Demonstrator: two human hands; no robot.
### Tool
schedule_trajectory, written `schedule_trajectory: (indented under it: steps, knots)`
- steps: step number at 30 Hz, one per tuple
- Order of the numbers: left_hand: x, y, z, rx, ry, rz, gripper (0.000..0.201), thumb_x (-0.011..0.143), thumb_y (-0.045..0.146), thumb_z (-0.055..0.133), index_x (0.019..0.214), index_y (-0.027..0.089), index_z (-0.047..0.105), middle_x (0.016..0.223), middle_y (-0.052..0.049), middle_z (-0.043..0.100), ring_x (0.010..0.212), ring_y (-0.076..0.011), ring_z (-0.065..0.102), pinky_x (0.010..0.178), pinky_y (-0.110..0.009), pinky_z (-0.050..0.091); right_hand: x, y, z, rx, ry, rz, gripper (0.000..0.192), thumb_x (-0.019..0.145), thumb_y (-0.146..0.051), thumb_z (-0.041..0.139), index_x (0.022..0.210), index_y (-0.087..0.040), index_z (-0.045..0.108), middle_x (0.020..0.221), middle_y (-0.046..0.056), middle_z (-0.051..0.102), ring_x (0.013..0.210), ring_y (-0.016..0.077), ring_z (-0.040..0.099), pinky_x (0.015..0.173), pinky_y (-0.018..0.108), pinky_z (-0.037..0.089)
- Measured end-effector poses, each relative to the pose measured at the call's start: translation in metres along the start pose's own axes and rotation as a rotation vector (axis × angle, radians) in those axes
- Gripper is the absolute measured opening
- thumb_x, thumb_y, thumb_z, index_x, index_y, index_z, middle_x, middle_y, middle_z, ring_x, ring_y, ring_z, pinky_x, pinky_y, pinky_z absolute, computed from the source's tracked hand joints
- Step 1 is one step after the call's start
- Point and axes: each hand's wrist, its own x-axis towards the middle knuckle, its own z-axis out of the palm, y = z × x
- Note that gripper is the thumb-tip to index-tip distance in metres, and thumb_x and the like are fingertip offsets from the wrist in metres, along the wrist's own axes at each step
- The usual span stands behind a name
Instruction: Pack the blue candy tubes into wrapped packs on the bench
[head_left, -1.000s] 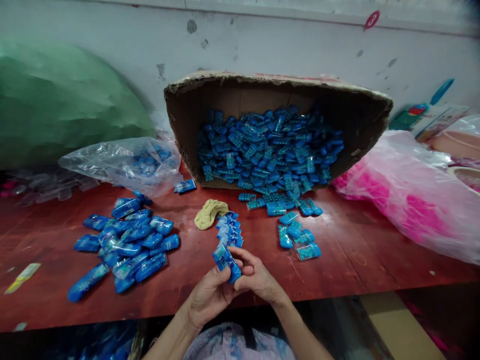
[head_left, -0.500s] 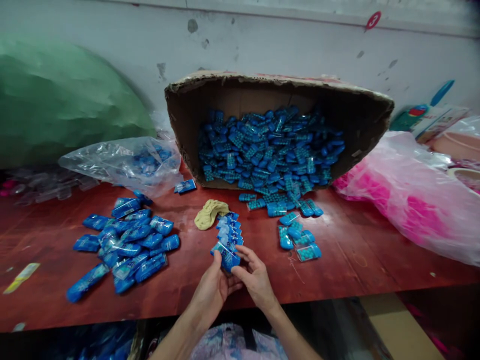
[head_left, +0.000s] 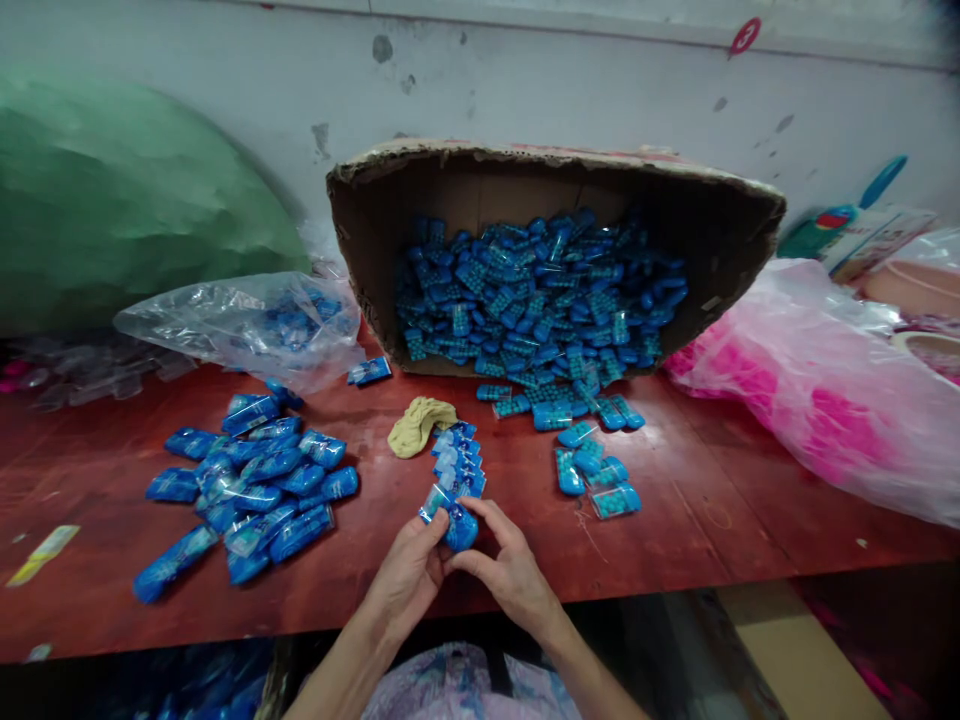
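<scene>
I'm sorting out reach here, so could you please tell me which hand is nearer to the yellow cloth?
Left. The left hand lies almost straight below the yellow cloth, towards the table edge; the right hand sits farther off to the right.

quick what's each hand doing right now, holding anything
Left hand: closed on the blue packet, gripping its left end.
Right hand: closed on the same blue packet, fingertips at its right side.
</scene>
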Motion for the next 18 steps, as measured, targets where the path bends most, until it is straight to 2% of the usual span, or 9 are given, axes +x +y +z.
schedule_trajectory:
  steps: [3, 6, 10, 12, 14, 18]
  knots:
    - [0.000, 0.000, 0.002, -0.026, -0.028, -0.011, 0.013, 0.071, 0.024, 0.065, 0.080, 0.014, 0.064, 0.068, 0.000, 0.067, 0.056, -0.0077, 0.058, 0.054, -0.018, 0.047, -0.001, -0.003, 0.001, -0.004, 0.029, -0.016, 0.048, 0.067, -0.009, 0.064, 0.110, -0.027, 0.056, 0.107, 0.000, 0.059, 0.101, 0.0184, 0.053, 0.091, 0.030, 0.040]
    - [0.000, 0.000, 0.003, -0.011, -0.007, -0.024, 0.014, 0.071, 0.025, 0.065, 0.081, 0.015, 0.064, 0.070, -0.001, 0.067, 0.060, -0.0086, 0.060, 0.059, -0.020, 0.048, -0.001, -0.004, 0.002, 0.001, 0.015, -0.034, 0.043, 0.069, -0.007, 0.061, 0.107, -0.026, 0.058, 0.102, 0.000, 0.061, 0.096, 0.0172, 0.055, 0.088, 0.028, 0.041]
    - [-0.003, 0.000, 0.001, 0.019, 0.008, -0.043, 0.015, 0.070, 0.021, 0.066, 0.083, 0.016, 0.064, 0.070, 0.000, 0.068, 0.060, -0.0088, 0.061, 0.054, -0.018, 0.047, -0.001, -0.002, -0.002, 0.047, -0.040, -0.034, 0.045, 0.067, -0.007, 0.062, 0.107, -0.027, 0.058, 0.102, 0.000, 0.059, 0.097, 0.0176, 0.053, 0.089, 0.029, 0.039]
    - [-0.004, 0.001, -0.002, 0.026, -0.040, -0.080, 0.017, 0.070, 0.019, 0.065, 0.086, 0.016, 0.064, 0.073, -0.002, 0.069, 0.064, -0.0107, 0.062, 0.059, -0.021, 0.049, 0.000, 0.002, -0.004, 0.145, -0.084, 0.002, 0.043, 0.067, -0.009, 0.062, 0.106, -0.027, 0.059, 0.102, 0.000, 0.057, 0.097, 0.0175, 0.052, 0.089, 0.030, 0.040]
    - [-0.006, 0.002, -0.004, 0.029, -0.111, -0.128, 0.019, 0.070, 0.020, 0.065, 0.088, 0.015, 0.063, 0.076, -0.004, 0.069, 0.069, -0.0140, 0.064, 0.065, -0.025, 0.050, 0.000, 0.006, -0.005, 0.292, -0.140, 0.066, 0.042, 0.066, -0.012, 0.064, 0.105, -0.027, 0.059, 0.100, -0.001, 0.056, 0.091, 0.0164, 0.054, 0.081, 0.028, 0.044]
    - [-0.007, 0.000, -0.006, 0.019, -0.188, -0.149, 0.018, 0.070, 0.020, 0.065, 0.087, 0.012, 0.064, 0.076, -0.007, 0.070, 0.073, -0.0156, 0.064, 0.067, -0.024, 0.049, 0.001, 0.009, -0.005, 0.447, -0.191, 0.143, 0.055, 0.056, -0.016, 0.072, 0.108, -0.028, 0.057, 0.097, -0.002, 0.055, 0.081, 0.0140, 0.054, 0.070, 0.023, 0.046]
